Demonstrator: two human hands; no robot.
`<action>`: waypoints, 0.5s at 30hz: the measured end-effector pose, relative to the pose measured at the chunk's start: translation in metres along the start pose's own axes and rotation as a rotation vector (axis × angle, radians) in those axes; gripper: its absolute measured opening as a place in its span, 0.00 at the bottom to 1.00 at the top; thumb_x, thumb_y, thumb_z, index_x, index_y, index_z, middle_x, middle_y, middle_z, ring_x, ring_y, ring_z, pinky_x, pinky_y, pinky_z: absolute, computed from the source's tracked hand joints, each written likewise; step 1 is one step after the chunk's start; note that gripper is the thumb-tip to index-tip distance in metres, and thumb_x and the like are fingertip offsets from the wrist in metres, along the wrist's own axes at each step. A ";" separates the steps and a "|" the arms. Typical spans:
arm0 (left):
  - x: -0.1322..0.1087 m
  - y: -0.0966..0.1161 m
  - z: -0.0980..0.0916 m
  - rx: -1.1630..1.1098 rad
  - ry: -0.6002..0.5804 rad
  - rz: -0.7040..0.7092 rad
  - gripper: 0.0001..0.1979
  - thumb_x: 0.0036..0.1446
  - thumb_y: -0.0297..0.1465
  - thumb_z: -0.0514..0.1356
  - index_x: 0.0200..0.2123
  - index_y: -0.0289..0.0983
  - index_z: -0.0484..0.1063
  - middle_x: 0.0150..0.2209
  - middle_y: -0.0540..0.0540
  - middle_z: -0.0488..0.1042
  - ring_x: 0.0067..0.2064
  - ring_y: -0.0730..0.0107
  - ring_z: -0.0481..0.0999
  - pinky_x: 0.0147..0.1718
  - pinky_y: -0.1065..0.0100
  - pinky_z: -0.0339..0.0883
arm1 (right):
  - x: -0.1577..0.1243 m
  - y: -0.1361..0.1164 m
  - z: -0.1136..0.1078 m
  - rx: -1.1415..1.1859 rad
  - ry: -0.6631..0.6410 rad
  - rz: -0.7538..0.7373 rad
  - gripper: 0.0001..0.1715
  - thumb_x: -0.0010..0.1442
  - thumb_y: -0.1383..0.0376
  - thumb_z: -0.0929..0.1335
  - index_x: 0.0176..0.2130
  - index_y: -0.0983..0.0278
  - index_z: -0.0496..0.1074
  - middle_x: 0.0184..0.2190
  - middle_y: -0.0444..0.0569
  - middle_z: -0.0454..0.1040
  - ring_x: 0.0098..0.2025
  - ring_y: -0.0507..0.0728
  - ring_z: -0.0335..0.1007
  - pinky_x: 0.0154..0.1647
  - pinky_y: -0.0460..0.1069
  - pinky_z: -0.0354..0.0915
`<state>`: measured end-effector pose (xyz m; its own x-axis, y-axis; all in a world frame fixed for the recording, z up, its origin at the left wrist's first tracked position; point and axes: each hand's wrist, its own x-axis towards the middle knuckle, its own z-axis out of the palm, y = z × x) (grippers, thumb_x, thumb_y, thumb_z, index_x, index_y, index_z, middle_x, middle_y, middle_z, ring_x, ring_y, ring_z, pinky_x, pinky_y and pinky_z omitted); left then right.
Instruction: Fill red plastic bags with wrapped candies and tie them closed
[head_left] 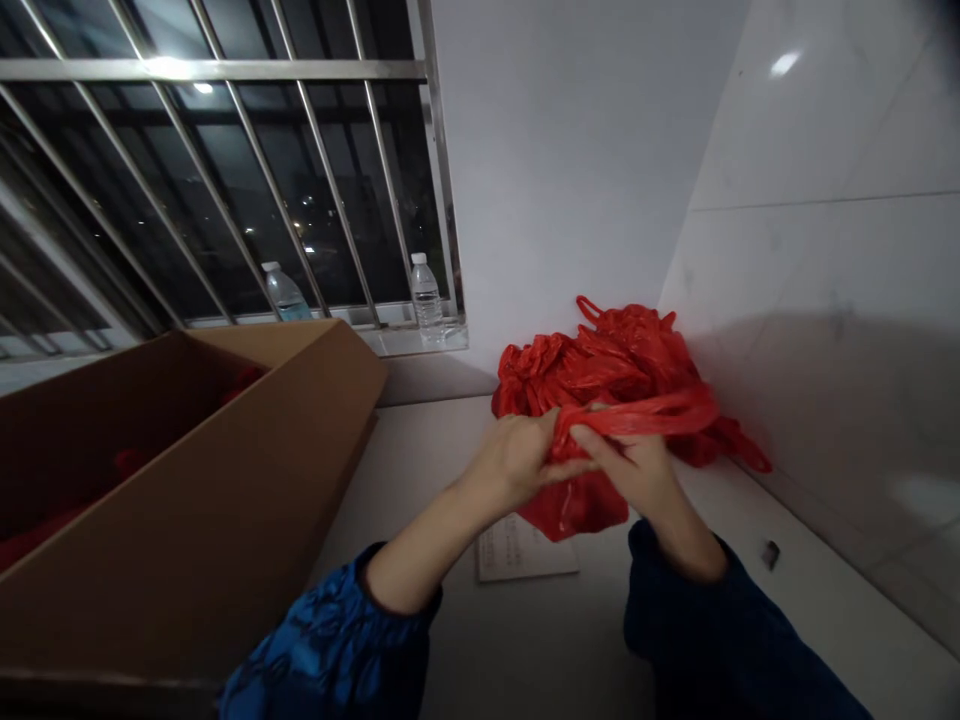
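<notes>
Both hands meet at a red plastic bag point(581, 505), gripping it near its top while its lower part hangs down. My left hand point(517, 455) is closed on the bag from the left. Its fingertips are partly covered by the red film. From the right, my right hand point(634, 465) pinches the bag, thumb on top, with a stretched red handle loop running off to the right above the wrist. Just behind lies a crumpled heap of red plastic bags point(622, 350) against the wall corner. Beneath the held bag is a flat pale printed sheet or board point(525, 555).
A tall open cardboard box point(195, 500) with red items inside stands on the left. Two clear water bottles, one point(285, 293) behind the box and one point(426, 300) on the sill, stand by the barred window. A small dark object point(770, 554) lies at the right.
</notes>
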<state>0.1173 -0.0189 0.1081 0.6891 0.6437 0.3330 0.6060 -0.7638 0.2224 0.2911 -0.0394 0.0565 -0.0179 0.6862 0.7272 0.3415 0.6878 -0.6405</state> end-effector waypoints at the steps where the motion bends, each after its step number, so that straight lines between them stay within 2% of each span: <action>1: 0.001 0.006 -0.005 -0.009 0.033 0.005 0.22 0.62 0.50 0.54 0.45 0.38 0.70 0.31 0.46 0.78 0.32 0.61 0.78 0.29 0.67 0.63 | -0.001 -0.003 -0.009 0.011 0.000 -0.007 0.11 0.61 0.56 0.69 0.39 0.61 0.75 0.39 0.48 0.78 0.44 0.61 0.74 0.49 0.56 0.69; 2: 0.002 0.012 -0.011 -0.023 0.085 0.009 0.21 0.63 0.49 0.52 0.44 0.39 0.71 0.32 0.47 0.79 0.32 0.62 0.78 0.30 0.68 0.62 | -0.002 -0.006 -0.016 0.027 -0.027 0.001 0.14 0.59 0.56 0.71 0.43 0.61 0.75 0.42 0.49 0.77 0.47 0.62 0.74 0.51 0.56 0.69; 4: 0.001 0.019 -0.021 -0.043 0.212 0.004 0.21 0.64 0.49 0.51 0.43 0.39 0.72 0.33 0.47 0.79 0.33 0.64 0.77 0.31 0.68 0.62 | -0.004 -0.010 -0.024 0.062 -0.180 0.051 0.28 0.53 0.55 0.75 0.51 0.59 0.71 0.50 0.50 0.74 0.53 0.64 0.70 0.53 0.58 0.69; 6: -0.001 0.023 -0.024 -0.035 0.294 -0.025 0.21 0.64 0.49 0.52 0.41 0.38 0.72 0.31 0.47 0.78 0.32 0.64 0.77 0.30 0.68 0.61 | -0.007 -0.012 -0.022 0.107 -0.406 0.106 0.38 0.49 0.56 0.77 0.56 0.57 0.67 0.54 0.51 0.72 0.58 0.66 0.67 0.55 0.59 0.68; 8: -0.002 0.024 -0.022 -0.029 0.303 -0.046 0.19 0.64 0.47 0.54 0.39 0.37 0.72 0.29 0.48 0.77 0.30 0.65 0.76 0.29 0.68 0.60 | -0.008 -0.013 -0.012 0.164 -0.563 0.136 0.40 0.49 0.56 0.78 0.58 0.57 0.66 0.54 0.51 0.72 0.59 0.66 0.66 0.57 0.60 0.67; 10: -0.003 0.023 -0.016 -0.031 0.290 -0.057 0.17 0.64 0.45 0.54 0.37 0.37 0.72 0.29 0.48 0.77 0.30 0.65 0.76 0.29 0.69 0.59 | -0.009 -0.012 0.001 0.227 -0.607 0.152 0.37 0.51 0.57 0.76 0.58 0.58 0.66 0.54 0.50 0.73 0.58 0.65 0.67 0.59 0.60 0.65; 12: -0.001 0.023 -0.012 -0.012 0.278 -0.069 0.15 0.65 0.42 0.54 0.36 0.37 0.72 0.29 0.47 0.77 0.30 0.65 0.76 0.29 0.68 0.60 | -0.008 -0.010 0.010 0.275 -0.592 0.155 0.32 0.54 0.58 0.75 0.56 0.59 0.67 0.54 0.50 0.73 0.57 0.63 0.68 0.60 0.59 0.65; 15: 0.005 0.028 -0.012 0.071 0.226 -0.073 0.16 0.66 0.43 0.53 0.36 0.38 0.72 0.29 0.47 0.77 0.31 0.64 0.76 0.30 0.68 0.60 | -0.006 -0.004 0.011 0.296 -0.535 0.143 0.29 0.56 0.60 0.73 0.56 0.59 0.68 0.54 0.50 0.73 0.58 0.62 0.68 0.60 0.59 0.64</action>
<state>0.1332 -0.0374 0.1269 0.5410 0.6636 0.5168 0.6829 -0.7052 0.1906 0.2792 -0.0436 0.0522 -0.4854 0.7472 0.4540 0.1021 0.5642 -0.8193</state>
